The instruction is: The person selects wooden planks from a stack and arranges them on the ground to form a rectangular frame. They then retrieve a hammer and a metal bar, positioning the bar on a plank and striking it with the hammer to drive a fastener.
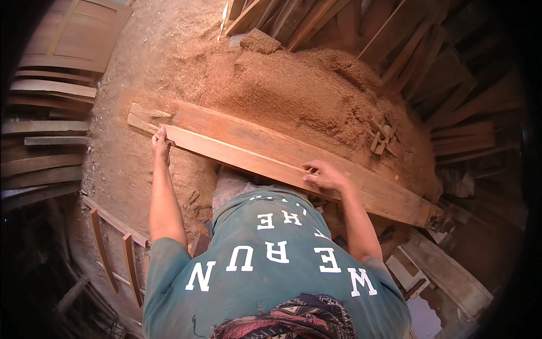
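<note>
A long, narrow wooden board (226,153) lies slantwise in front of me, its left end farther away than its right. My left hand (161,146) grips it at the left end, with the thumb and fingers around the edge. Near its right end, my right hand (326,175) has bent fingers closed over the board, the fingertips at its upper face. Beneath and beyond it runs a longer, wider wooden plank (389,199) like a bench top. Small wood pieces (148,117) lie at this plank's left end.
Sawdust and shavings (293,85) heap up beyond the plank, with crossed wood scraps (384,135) on them. Boards (48,127) are stacked at left, below a panelled door (84,34). More planks (316,22) lean at the far right. A wooden frame (121,237) stands at lower left.
</note>
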